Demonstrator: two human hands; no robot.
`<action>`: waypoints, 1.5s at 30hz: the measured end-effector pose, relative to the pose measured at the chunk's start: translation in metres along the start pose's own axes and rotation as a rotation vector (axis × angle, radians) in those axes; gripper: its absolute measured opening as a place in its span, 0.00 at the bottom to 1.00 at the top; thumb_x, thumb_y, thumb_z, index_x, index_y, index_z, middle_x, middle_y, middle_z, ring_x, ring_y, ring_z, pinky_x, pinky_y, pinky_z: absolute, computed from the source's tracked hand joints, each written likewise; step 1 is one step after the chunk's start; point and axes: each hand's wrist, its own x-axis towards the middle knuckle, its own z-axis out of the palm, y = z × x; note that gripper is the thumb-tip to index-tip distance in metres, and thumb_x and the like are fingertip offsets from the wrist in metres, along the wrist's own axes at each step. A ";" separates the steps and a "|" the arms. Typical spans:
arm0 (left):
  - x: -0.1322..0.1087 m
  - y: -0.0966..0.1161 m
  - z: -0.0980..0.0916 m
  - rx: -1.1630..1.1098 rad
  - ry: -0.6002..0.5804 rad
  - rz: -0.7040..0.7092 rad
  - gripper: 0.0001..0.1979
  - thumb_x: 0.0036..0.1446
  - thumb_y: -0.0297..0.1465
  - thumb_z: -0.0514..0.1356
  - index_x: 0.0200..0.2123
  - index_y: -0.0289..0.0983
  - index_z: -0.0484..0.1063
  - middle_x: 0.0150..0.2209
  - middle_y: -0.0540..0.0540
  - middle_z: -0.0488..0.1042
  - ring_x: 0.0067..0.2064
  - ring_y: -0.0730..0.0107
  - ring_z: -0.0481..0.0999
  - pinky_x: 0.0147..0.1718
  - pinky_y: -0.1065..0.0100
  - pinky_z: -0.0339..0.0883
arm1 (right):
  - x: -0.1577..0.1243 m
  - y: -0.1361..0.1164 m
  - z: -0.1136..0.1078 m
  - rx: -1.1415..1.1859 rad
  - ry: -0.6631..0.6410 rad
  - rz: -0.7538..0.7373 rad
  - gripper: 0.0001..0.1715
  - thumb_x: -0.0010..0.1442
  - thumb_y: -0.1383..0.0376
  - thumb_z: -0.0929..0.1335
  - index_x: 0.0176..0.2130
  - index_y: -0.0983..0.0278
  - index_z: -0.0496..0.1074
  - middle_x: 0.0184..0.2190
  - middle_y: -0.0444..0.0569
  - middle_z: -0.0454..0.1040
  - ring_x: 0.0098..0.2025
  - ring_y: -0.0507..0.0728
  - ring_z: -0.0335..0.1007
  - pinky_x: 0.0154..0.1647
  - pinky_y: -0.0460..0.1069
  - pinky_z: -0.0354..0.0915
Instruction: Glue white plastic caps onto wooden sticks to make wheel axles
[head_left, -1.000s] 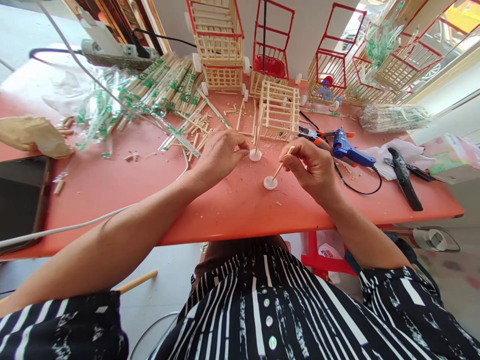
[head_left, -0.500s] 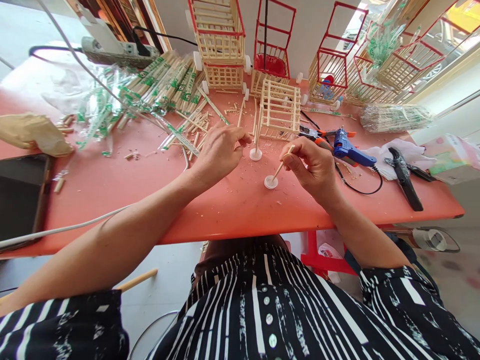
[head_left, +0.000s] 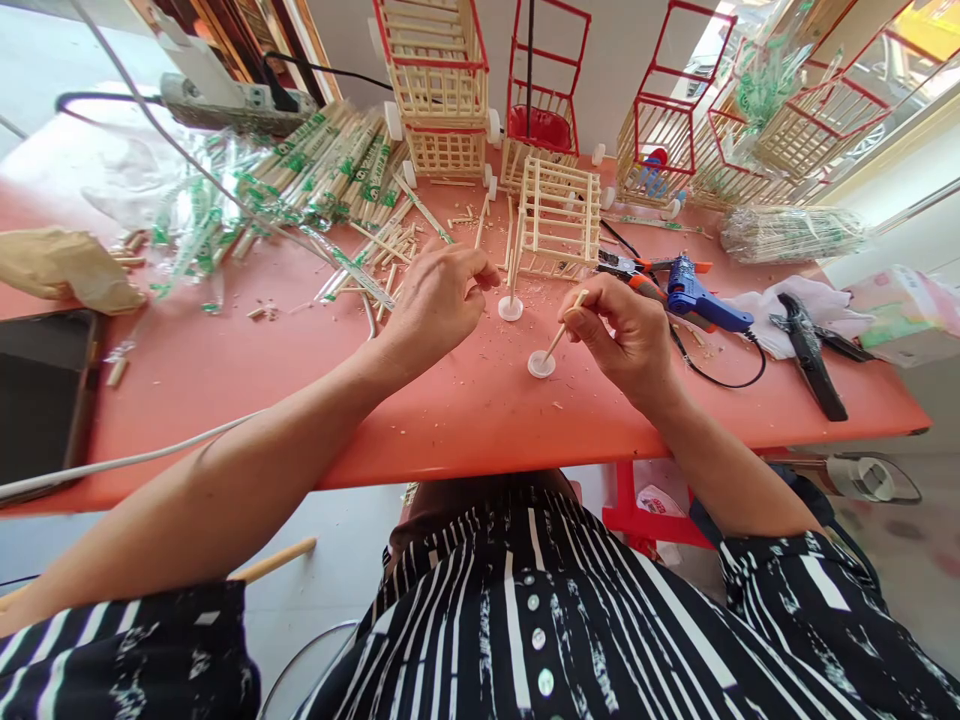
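Note:
My right hand [head_left: 622,325] pinches a short wooden stick [head_left: 556,340] between thumb and fingertips. The stick leans, its lower end on a small white plastic disc [head_left: 541,364] lying on the table. My left hand [head_left: 442,290] is just left of a second white disc [head_left: 511,309], which has a thin stick standing on it. Its index finger and thumb are curved with a gap between them, and I see nothing held there. Behind the hands is a small slatted cage-like frame of sticks [head_left: 561,215].
Wrapped chopsticks [head_left: 330,165] and loose stick pieces [head_left: 390,250] lie at left. Stick-built carts with red edging [head_left: 442,65] stand behind. To the right are a blue glue gun [head_left: 701,300], pliers [head_left: 622,265] and a black-handled tool [head_left: 810,355]. A cable [head_left: 135,460] crosses the left side.
Almost nothing differs. Both hands, the pinched stick and the discs stay in nearly the same places, with only a very slight shift of the view.

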 end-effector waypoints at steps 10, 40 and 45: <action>-0.001 -0.001 0.001 -0.028 0.018 -0.019 0.13 0.54 0.22 0.55 0.35 0.43 0.77 0.43 0.48 0.83 0.47 0.57 0.77 0.52 0.56 0.69 | 0.000 -0.001 0.000 -0.082 0.014 -0.003 0.21 0.71 0.49 0.67 0.32 0.61 0.68 0.28 0.42 0.70 0.29 0.50 0.66 0.32 0.48 0.61; 0.002 -0.005 0.002 -0.134 0.025 -0.036 0.07 0.61 0.30 0.62 0.39 0.41 0.81 0.42 0.46 0.83 0.45 0.59 0.79 0.50 0.57 0.70 | -0.004 -0.003 0.000 -0.268 0.001 -0.102 0.17 0.72 0.59 0.66 0.30 0.60 0.67 0.28 0.44 0.74 0.29 0.52 0.65 0.34 0.50 0.59; 0.003 -0.013 0.003 -0.084 -0.048 -0.046 0.07 0.58 0.28 0.61 0.35 0.41 0.81 0.41 0.46 0.83 0.45 0.58 0.79 0.52 0.56 0.70 | -0.004 -0.003 0.000 -0.264 -0.006 -0.096 0.16 0.72 0.60 0.66 0.30 0.60 0.67 0.28 0.44 0.75 0.29 0.52 0.67 0.34 0.50 0.60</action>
